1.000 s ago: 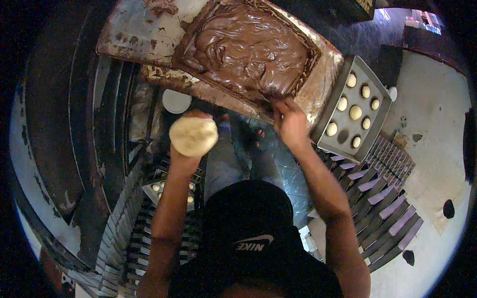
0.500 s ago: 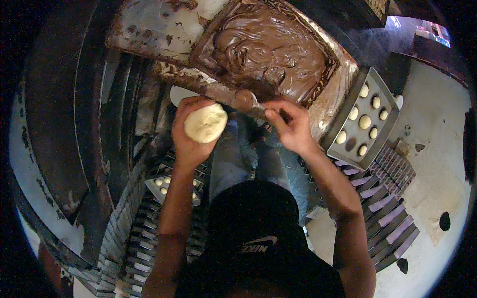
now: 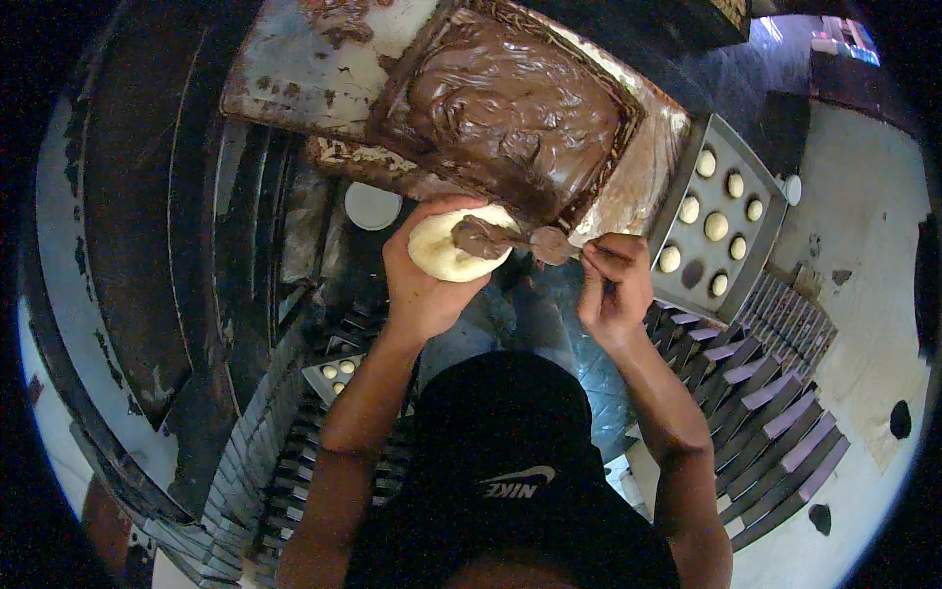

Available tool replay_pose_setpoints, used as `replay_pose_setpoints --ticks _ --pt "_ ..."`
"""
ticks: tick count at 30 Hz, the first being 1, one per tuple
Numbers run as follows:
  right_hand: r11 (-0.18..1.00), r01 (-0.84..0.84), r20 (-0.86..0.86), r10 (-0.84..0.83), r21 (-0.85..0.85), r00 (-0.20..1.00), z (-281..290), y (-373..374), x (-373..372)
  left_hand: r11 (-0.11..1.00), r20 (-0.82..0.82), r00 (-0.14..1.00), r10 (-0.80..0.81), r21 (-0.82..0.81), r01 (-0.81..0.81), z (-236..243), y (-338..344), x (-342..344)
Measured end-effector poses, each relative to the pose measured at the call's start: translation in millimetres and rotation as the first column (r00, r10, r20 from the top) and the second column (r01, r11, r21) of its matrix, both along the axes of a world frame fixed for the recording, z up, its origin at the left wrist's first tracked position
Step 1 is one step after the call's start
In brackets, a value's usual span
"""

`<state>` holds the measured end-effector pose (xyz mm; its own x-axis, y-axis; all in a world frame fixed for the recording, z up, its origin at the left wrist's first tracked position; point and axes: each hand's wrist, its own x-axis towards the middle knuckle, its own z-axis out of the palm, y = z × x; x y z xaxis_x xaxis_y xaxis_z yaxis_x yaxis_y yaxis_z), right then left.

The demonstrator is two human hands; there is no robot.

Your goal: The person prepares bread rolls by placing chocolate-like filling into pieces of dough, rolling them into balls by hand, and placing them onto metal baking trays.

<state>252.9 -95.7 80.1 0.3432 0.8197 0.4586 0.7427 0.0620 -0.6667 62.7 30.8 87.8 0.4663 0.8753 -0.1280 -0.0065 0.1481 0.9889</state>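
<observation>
Dough round point(image 3: 430, 247) held in hand beside a paste-covered desk point(image 3: 312, 67)

Largest is the stained desk across the top, carrying a wide bed of glossy brown paste point(image 3: 520, 108); its crusted rim seems to stop the paste running. To the right sits a metal baking tray point(image 3: 692, 297), likely placed for easy reach. Nearer the person, the left hand point(image 3: 429, 294) is cupped around the dough round's edge and underside, broad face up, presumably to give the paste a steady seat. The right hand point(image 3: 618, 285) is pinched on the handle of a coated spoon point(image 3: 552, 246), just beside the dough. A brown dollop point(image 3: 479, 239) lies on the dough's right half; a dark streak runs toward the spoon, and I cannot tell whether it is paste or shadow. Smallest are eight pale dough balls point(image 3: 716, 226), spaced apart in the tray, probably to give each room
</observation>
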Motion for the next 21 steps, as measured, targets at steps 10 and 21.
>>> replay_pose_setpoints --ticks 10,21 --pt "0.909 0.355 0.078 -0.346 -0.218 0.935 -194.2 -93.2 90.6 0.996 -0.074 0.995 -0.065 0.056 0.07 -25.7 -11.9 -5.4" --pt "0.949 0.312 -0.997 -0.062 -0.042 0.054 39.1 -139.4 24.2 0.835 -0.153 0.924 -0.351 0.396 0.383 44.0 -127.0 108.9"
